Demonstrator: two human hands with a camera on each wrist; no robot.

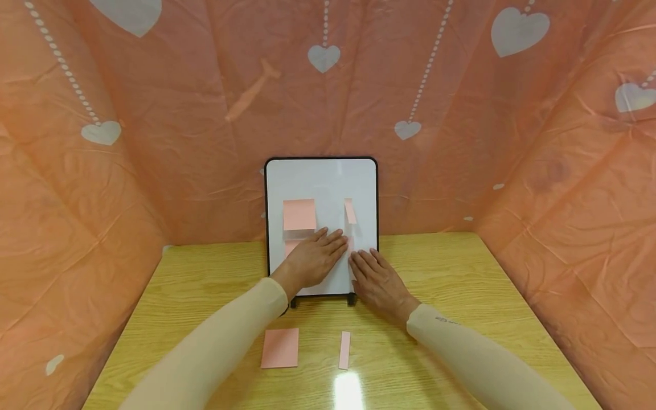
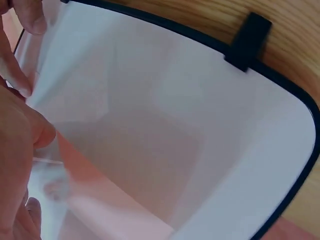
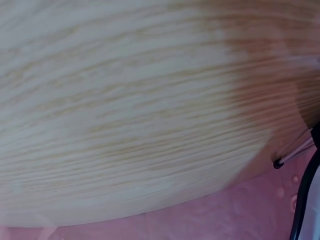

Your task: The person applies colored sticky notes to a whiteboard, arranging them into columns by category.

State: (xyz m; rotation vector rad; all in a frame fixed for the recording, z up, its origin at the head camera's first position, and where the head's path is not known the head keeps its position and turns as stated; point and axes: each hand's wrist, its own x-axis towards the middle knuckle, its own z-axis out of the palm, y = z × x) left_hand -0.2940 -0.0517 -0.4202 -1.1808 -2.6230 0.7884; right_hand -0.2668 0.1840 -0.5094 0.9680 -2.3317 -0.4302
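Observation:
A whiteboard (image 1: 323, 176) with a black frame stands upright on small black feet. My left hand (image 1: 315, 259) lies across its lower half with fingers straight, the fingertips at a narrow pink paper strip (image 1: 351, 245). From the other side, my right hand (image 1: 381, 285) reaches over the board's lower right edge, its fingers extended beside that same strip. Above them another pink strip (image 1: 350, 210) hangs on the board. A square pink sticky note (image 1: 299, 214) is stuck at the left, and a second pink note (image 1: 291, 246) is partly hidden by my left hand.
On the wooden table (image 1: 435, 267), in front of the board, lie a pink square pad (image 1: 279, 348) and a narrow pink strip (image 1: 344, 350). Behind the board hangs a pink sheet (image 1: 287, 125) with white hearts, which also flanks both sides.

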